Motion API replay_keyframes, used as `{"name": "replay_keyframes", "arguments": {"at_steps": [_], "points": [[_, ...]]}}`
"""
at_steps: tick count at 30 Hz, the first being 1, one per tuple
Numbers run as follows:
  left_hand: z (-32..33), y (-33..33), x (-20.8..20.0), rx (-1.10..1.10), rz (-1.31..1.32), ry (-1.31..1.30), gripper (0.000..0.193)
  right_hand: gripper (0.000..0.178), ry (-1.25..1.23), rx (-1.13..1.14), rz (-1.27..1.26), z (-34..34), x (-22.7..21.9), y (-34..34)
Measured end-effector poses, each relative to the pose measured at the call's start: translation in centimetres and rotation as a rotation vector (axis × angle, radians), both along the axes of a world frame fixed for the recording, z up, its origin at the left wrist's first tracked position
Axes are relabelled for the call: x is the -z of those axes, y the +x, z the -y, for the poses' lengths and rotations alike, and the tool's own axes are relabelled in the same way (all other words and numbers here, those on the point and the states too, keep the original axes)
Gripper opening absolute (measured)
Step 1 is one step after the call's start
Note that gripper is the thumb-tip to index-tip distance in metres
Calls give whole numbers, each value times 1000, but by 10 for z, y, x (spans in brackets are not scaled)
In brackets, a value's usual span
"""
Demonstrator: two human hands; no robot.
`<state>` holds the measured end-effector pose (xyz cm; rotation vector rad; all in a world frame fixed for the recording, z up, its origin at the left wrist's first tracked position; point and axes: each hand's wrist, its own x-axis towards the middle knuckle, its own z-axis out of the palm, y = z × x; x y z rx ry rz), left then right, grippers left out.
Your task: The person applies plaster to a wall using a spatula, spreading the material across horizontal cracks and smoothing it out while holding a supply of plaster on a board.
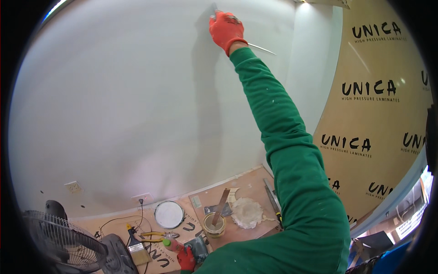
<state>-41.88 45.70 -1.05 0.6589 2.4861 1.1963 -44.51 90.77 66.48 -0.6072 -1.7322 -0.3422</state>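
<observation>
High on the pale wall (137, 91), my right hand (226, 31) in an orange-red glove is closed around a tool with a small grey tip (214, 7), held against or close to the wall. Its full shape is hidden by the hand. A thin white rod (262, 49) sticks out beside the wrist; I cannot tell whether it belongs to the tool. Low down, my left hand (186, 258), gloved in the same colour, is closed next to a green object with a pinkish end (173, 245) and a dark grey item (199, 249). What it grips is unclear.
On the printed board below lie a wide brush (138, 252), pliers (155, 236), a round white lid (169, 214), a tub (214, 227) with a brown stick (221, 206), and a whitish flat mass (247, 213). A fan (64, 239) stands left; a cord runs to a wall socket (142, 198).
</observation>
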Motion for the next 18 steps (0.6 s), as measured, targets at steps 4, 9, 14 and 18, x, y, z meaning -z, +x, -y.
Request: {"name": "replay_keyframes", "arguments": {"at_steps": [4,9,14,18], "points": [[5,1,13,-33,-150,97,43,29,50,-97,7,59,1,-57],[7,5,5,-4,-147,108,42,32,82,-163,139,135,2,-125],[7,6,2,-25,-203,103,40,33,22,-394,175,206,1,-194],[14,4,11,-19,-285,85,40,31,372,-131,316,268,8,-237]]}}
